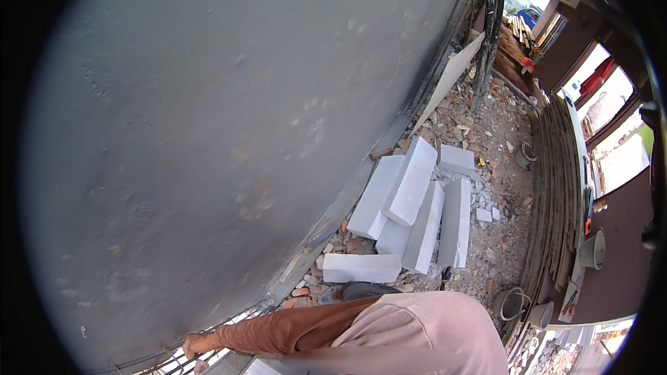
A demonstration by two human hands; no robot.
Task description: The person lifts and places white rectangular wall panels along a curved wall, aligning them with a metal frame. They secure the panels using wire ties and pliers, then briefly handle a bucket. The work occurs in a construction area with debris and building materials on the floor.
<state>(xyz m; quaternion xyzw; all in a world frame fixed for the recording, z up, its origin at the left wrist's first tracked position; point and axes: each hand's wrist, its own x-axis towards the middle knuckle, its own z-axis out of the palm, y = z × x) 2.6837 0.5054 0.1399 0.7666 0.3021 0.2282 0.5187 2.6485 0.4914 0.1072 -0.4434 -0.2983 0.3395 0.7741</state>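
Note:
My left arm, in a brown sleeve, reaches across the lower edge to the left. At its end my left hand (199, 344) is closed beside thin steel bars (156, 360) along the base of the grey wall (208, 132). What its fingers hold, if anything, is too small to make out. A pale pink garment (438, 326) covers my shoulder in the foreground. My right hand is out of view. Beyond the arm lies a white block (361, 268), and several longer white blocks (411, 184) are stacked behind it. Part of a dark shoe (330, 296) shows beside the near block.
Broken brick and rubble (504, 139) cover the ground. Long boards (556, 187) are stacked at the right, with a bucket (511, 303) near their lower end and another bucket (592, 250) beyond. A pale panel (451, 80) leans by the wall's far end.

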